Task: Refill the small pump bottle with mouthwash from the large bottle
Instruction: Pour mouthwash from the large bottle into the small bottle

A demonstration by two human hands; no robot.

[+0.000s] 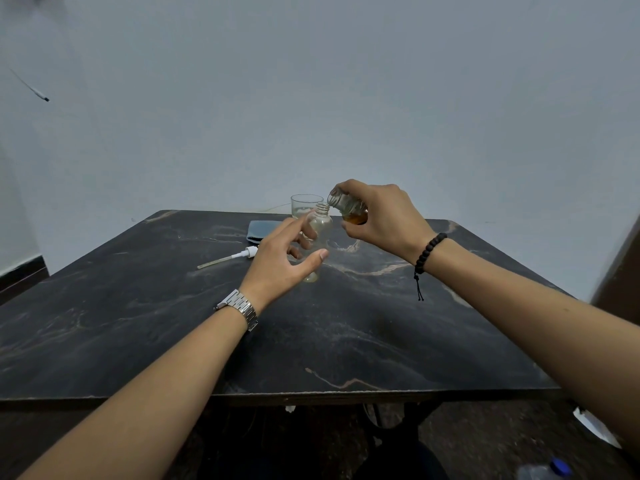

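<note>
Dark marble-patterned counter set against a pale grey wall. Small clear plastic bottle with a bare threaded neck stands upright near the counter's middle, pump removed. Left hand, steel link watch on the wrist, sits around the small bottle's lower body; its fingers are loosely spread with the thumb stretched toward the bottle's near side. Whether they actually press the plastic is hard to tell, so the hold reads as loose at best. Right hand, black bead bracelet on the wrist, grips a clear glass bottle holding amber liquid, fingers curled round its body. That bottle is tipped, open mouth pointing left, just above and beside the small bottle's neck; the amber liquid pools at the lower end, under the palm. White pump head with its long dip tube lies flat on the counter left of the hands. Behind them stand a clear drinking glass and a folded blue-grey cloth.
</note>
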